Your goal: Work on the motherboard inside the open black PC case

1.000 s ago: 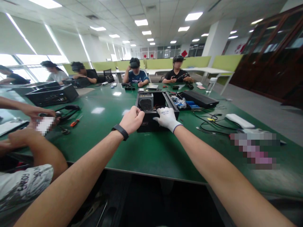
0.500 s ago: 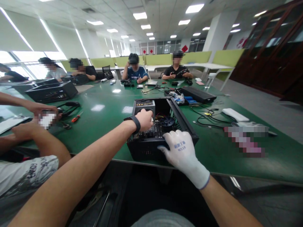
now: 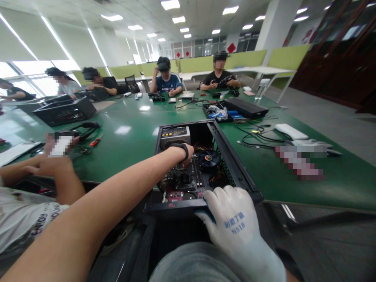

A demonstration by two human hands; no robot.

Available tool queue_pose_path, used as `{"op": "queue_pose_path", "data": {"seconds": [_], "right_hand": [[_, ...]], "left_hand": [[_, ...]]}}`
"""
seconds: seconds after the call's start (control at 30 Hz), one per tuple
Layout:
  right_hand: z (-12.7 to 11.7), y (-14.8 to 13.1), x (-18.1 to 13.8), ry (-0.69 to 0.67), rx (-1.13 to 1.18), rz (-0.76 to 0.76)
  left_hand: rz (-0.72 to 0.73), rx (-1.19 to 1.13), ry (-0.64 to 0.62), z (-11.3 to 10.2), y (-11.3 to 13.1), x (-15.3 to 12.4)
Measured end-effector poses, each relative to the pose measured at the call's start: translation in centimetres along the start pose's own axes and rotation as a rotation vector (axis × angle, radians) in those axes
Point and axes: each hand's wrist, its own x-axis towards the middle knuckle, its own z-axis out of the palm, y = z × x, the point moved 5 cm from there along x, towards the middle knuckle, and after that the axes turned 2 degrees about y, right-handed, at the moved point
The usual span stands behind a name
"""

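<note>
An open black computer case point(image 3: 235, 156) lies in front of me, its near end overhanging the table edge. Inside show a motherboard point(image 3: 188, 182), a round black fan point(image 3: 209, 159) and a grey power supply point(image 3: 176, 133). My left hand point(image 3: 188, 153), bare with a black band on the wrist, reaches down into the case beside the fan. It looks closed; its fingertips and anything in them are hidden. My right hand point(image 3: 232, 213), in a white glove, is closed around the near rim of the case, thumb below and fingers over the top.
On the green table point(image 3: 129, 152) a black tray point(image 3: 211, 111) holds bagged parts, with cables point(image 3: 252, 137) and a white box point(image 3: 290, 132) to its right. An orange screwdriver point(image 3: 95, 141) lies left. A co-worker's hands point(image 3: 55, 156) are close on my left; others sit across.
The computer case has moved toward me, past the table edge, with my right hand on its rim. My left hand has shifted slightly deeper over the motherboard.
</note>
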Motion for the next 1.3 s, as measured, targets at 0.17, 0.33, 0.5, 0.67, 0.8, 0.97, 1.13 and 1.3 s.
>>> {"op": "queue_pose_path", "data": {"seconds": [0.17,0.33,0.5,0.67,0.8,0.97,1.13,1.3], "right_hand": [[0.1,0.0,0.1,-0.006,0.008,-0.015],[0.1,0.1,0.1,-0.015,-0.008,-0.013],[0.0,0.0,0.1,-0.032,-0.021,-0.021],[0.0,-0.1,0.1,-0.04,-0.02,-0.015],[0.0,0.0,0.1,-0.036,-0.023,-0.016],[0.0,0.0,0.0,-0.03,-0.02,-0.016],[0.0,0.0,0.0,-0.024,-0.009,-0.014],[0.0,0.0,0.0,-0.018,-0.023,-0.019]], "left_hand": [[-0.048,-0.016,-0.005,2.4,-1.6,2.5],[-0.056,0.032,-0.047,3.4,-2.3,3.9],[-0.071,-0.014,-0.031,3.4,-1.7,3.7],[-0.048,0.055,-0.095,3.9,-1.5,4.0],[-0.048,0.05,-0.102,4.1,-1.7,4.6],[-0.073,0.024,-0.056,4.4,-2.0,5.4],[-0.06,0.049,-0.068,4.4,-2.0,5.2],[-0.018,0.117,-0.096,4.4,-1.7,5.0]]}}
